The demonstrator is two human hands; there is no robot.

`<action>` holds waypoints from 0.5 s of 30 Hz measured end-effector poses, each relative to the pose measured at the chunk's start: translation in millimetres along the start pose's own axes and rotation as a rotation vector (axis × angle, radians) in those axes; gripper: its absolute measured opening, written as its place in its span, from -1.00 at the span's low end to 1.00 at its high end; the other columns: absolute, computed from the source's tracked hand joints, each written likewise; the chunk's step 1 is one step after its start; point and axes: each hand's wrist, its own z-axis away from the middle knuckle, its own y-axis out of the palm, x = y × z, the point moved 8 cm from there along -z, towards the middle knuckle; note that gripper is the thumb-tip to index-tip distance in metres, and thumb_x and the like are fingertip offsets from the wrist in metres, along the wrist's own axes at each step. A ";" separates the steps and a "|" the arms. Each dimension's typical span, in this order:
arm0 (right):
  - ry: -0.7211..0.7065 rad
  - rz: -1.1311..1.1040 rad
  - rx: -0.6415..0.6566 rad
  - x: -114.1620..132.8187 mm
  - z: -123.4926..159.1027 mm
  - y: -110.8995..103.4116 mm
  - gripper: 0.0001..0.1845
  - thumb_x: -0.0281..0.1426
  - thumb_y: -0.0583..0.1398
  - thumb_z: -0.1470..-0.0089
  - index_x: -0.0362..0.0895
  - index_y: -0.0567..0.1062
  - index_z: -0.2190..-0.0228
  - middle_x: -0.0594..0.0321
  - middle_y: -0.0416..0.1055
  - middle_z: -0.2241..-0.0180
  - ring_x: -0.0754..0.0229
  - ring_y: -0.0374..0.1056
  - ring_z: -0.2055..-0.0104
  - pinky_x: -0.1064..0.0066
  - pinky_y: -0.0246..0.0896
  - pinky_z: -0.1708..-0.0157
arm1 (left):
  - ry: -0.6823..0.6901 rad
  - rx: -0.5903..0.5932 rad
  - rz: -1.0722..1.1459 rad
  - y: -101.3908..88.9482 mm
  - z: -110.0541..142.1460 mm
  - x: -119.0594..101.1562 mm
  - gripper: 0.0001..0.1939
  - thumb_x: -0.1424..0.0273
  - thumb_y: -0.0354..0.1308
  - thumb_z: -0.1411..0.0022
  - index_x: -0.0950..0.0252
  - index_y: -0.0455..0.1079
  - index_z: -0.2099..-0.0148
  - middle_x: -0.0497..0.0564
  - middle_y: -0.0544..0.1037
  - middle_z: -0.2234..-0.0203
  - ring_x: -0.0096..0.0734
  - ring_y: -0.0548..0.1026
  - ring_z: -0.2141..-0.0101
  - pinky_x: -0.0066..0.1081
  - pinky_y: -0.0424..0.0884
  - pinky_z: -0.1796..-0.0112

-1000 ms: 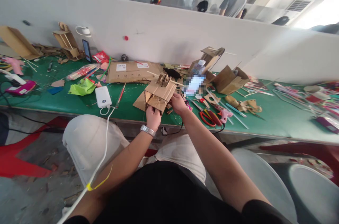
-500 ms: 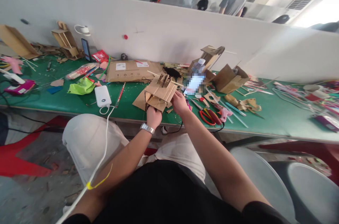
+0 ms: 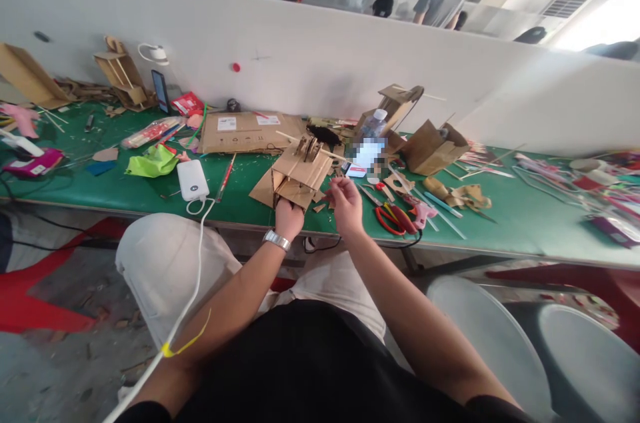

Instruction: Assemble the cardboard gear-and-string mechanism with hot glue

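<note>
A small cardboard model (image 3: 303, 166), with slotted cardboard uprights and a thin wooden stick on top, stands at the table's near edge. My left hand (image 3: 289, 218), a metal watch on its wrist, grips the model's lower front; its fingertips are hidden inside. Just right of the model and apart from it is my right hand (image 3: 347, 203), its fingers curled and pinched together. Whatever may be between those fingertips is too small to make out. Cardboard scraps (image 3: 320, 207) lie between the hand and the model.
Right of my hands lie red-handled pliers (image 3: 393, 220), a pink glue gun (image 3: 425, 211) and a lit phone (image 3: 367, 155) by a plastic bottle (image 3: 376, 123). A white power bank (image 3: 193, 181) with a cable sits left. Behind is a flat cardboard box (image 3: 250, 133) before a white partition (image 3: 310, 63).
My right hand has let go of the model's right side and drawn back slightly to the right, its fingers now curled. My left hand has stayed at the model.
</note>
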 end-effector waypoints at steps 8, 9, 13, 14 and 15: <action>-0.200 0.276 0.162 26.6 65.3 34.1 -0.63 -0.28 0.34 -0.21 0.07 0.60 -0.06 0.02 0.32 -0.22 -0.03 0.46 -0.09 0.08 0.57 -0.01 | 0.011 -0.009 0.022 2.4 6.4 3.0 -0.78 0.57 0.25 -0.17 0.23 0.61 0.15 0.15 0.73 0.09 -0.07 0.63 -0.07 -0.17 0.45 -0.19; -0.214 0.304 0.169 28.7 65.8 34.5 -0.62 -0.27 0.34 -0.22 0.08 0.61 -0.08 0.02 0.33 -0.22 -0.06 0.45 -0.14 0.06 0.57 -0.03 | 0.008 -0.009 0.039 3.3 8.3 3.1 -0.77 0.56 0.24 -0.19 0.23 0.60 0.12 0.14 0.72 0.07 -0.10 0.63 -0.07 -0.20 0.46 -0.18; -0.247 0.382 0.194 32.7 59.2 34.0 -0.62 -0.23 0.31 -0.28 0.11 0.62 -0.12 0.02 0.37 -0.21 -0.10 0.43 -0.19 0.06 0.60 0.00 | -0.017 -0.007 0.114 9.0 16.2 5.2 -0.75 0.52 0.24 -0.25 0.21 0.55 0.04 0.11 0.71 0.03 -0.18 0.64 -0.05 -0.27 0.49 -0.13; -0.252 0.396 0.191 33.0 56.9 33.6 -0.62 -0.22 0.31 -0.29 0.11 0.63 -0.12 0.02 0.38 -0.20 -0.09 0.43 -0.19 0.07 0.60 0.00 | -0.027 -0.010 0.128 10.1 17.6 6.2 -0.76 0.51 0.26 -0.24 0.20 0.55 0.04 0.10 0.71 0.04 -0.19 0.64 -0.05 -0.28 0.49 -0.11; -0.256 0.407 0.185 33.1 54.6 33.0 -0.63 -0.21 0.31 -0.29 0.11 0.63 -0.11 0.02 0.38 -0.20 -0.09 0.44 -0.18 0.07 0.60 0.00 | -0.039 -0.014 0.139 11.1 18.7 7.5 -0.76 0.51 0.27 -0.23 0.20 0.55 0.05 0.10 0.71 0.06 -0.20 0.64 -0.04 -0.29 0.50 -0.09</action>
